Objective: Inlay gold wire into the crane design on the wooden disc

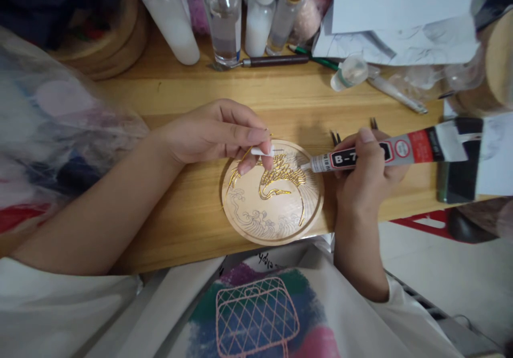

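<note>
A round wooden plaque (276, 230) carries a drawing of a crane and waves, partly outlined in gold wire (276, 192). My left hand (224, 133) is over its upper left edge, fingers pinching a small white cap (262, 151) with a thin pin. Gold wire also passes by those fingertips. My right hand (366, 171) grips a glue tube (404, 149) marked "B-7", held nearly level. The tube's nozzle points left at the plaque's right part; whether it touches is unclear. Dark pointed tips (335, 138) show past my right hand, their bodies hidden.
Several bottles (222, 26) line the back of the wooden table (176, 96), with a dark-handled craft knife (276, 60) before them. Papers (401, 5) and a small clear container (352, 70) are at back right. A dark phone-like object (457, 181) lies right; plastic wrapping (60, 112) left.
</note>
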A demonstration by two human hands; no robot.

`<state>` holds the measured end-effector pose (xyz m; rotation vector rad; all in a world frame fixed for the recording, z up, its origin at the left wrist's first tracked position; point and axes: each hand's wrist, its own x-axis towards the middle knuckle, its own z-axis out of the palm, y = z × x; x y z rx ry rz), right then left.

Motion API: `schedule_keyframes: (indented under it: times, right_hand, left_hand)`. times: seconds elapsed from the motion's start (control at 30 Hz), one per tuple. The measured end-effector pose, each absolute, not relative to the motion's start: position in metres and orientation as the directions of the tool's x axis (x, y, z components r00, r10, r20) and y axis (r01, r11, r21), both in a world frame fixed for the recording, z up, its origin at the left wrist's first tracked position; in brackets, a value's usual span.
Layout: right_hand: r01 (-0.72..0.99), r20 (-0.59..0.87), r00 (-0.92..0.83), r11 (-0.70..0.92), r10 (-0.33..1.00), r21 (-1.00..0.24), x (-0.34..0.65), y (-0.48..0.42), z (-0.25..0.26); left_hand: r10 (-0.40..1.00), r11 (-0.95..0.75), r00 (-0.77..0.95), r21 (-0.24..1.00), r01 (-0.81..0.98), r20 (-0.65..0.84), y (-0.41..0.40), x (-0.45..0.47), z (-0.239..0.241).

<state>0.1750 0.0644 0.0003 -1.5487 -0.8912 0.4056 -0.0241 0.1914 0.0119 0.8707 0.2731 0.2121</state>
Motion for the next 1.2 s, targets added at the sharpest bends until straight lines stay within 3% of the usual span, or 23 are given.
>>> schedule_keyframes:
  times: [0.23,0.6,0.8,1.2]
  right_hand:
    - [0.335,0.238,0.616,0.024,0.751,-0.942,0.173,0.062,0.000]
    - [0.448,0.378,0.561,0.114,0.736,-0.887,0.167,0.053,0.006]
    - [0.498,0.366,0.556,0.053,0.746,-0.866,0.165,0.051,0.007]
    - [0.518,0.388,0.518,0.081,0.762,-0.852,0.166,0.052,0.007]
  left_hand:
    - [0.295,0.609,0.945,0.790,-0.073,-0.140,0.192,-0.024,0.011]
    - [0.276,0.619,0.952,0.782,-0.069,-0.134,0.192,-0.024,0.009]
    - [0.279,0.628,0.950,0.775,-0.070,-0.141,0.192,-0.025,0.008]
    - [0.285,0.627,0.947,0.776,-0.065,-0.151,0.192,-0.025,0.009]
